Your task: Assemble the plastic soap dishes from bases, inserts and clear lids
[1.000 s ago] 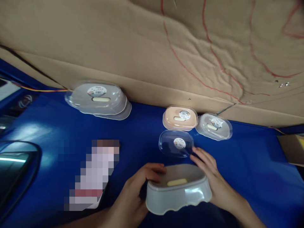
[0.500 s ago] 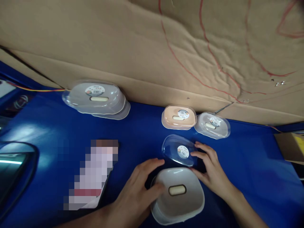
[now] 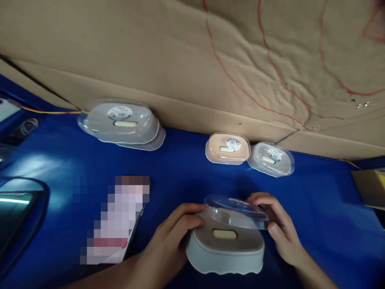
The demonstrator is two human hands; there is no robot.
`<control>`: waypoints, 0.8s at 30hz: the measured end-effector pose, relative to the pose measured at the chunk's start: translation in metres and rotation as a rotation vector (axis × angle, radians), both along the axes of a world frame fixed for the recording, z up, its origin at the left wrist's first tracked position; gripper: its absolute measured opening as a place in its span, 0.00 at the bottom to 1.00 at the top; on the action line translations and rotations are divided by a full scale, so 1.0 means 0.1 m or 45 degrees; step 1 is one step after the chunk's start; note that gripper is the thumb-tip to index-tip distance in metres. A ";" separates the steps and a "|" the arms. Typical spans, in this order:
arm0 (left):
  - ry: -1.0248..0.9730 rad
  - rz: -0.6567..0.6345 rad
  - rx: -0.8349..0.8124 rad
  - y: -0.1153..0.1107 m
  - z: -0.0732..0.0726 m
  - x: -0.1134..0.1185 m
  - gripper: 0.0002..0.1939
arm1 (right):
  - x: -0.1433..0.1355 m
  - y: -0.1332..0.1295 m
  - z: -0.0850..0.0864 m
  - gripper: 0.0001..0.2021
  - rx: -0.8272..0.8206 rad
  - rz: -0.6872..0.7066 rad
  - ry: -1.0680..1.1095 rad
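A grey plastic box (image 3: 225,257) with rounded corners, a wavy lower edge and a cream bar (image 3: 224,234) in an oval slot on top is right in front of me. My left hand (image 3: 179,233) grips its left side, with fingertips on the top and at the lid's left edge. My right hand (image 3: 278,224) pinches the right end of a clear lid (image 3: 231,210) bearing a round label. The lid tilts over the far part of the box. Whether its far rim touches the box I cannot tell.
Stacked grey lidded boxes (image 3: 132,134) stand at the back left against the brown paper wall (image 3: 150,60). A peach lidded box (image 3: 218,144) and a smaller grey one (image 3: 267,166) are at the back. A blurred-out flat item (image 3: 120,224) lies left on the blue table (image 3: 174,168).
My right hand has brought the clear lid from the table behind onto or just above the box. My left hand has closed in on the box's side, and the box has tipped to show its front wall.
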State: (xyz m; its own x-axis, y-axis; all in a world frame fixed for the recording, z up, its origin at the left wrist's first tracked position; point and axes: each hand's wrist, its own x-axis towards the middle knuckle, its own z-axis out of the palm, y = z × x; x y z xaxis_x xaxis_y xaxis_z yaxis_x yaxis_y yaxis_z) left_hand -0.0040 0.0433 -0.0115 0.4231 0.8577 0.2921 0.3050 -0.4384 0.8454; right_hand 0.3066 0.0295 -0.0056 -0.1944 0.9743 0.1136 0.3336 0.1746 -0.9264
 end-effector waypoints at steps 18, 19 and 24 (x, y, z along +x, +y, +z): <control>-0.234 0.010 -0.614 -0.15 -0.24 0.00 0.27 | 0.02 -0.13 -0.17 0.23 0.450 0.050 -0.115; -0.270 0.015 -0.606 -0.15 -0.25 0.00 0.29 | 0.01 -0.14 -0.16 0.23 0.452 0.057 -0.106; -0.259 0.041 -0.606 -0.11 -0.19 0.04 0.39 | -0.07 -0.17 -0.11 0.23 0.384 0.071 -0.089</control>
State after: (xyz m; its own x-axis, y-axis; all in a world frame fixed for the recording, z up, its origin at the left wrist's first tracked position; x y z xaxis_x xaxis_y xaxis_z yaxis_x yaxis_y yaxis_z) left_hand -0.0001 0.0319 -0.0308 0.3696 0.9273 -0.0598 0.1210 0.0158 0.9925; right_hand 0.2997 0.0128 -0.0167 -0.2638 0.8864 0.3805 0.3768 0.4578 -0.8053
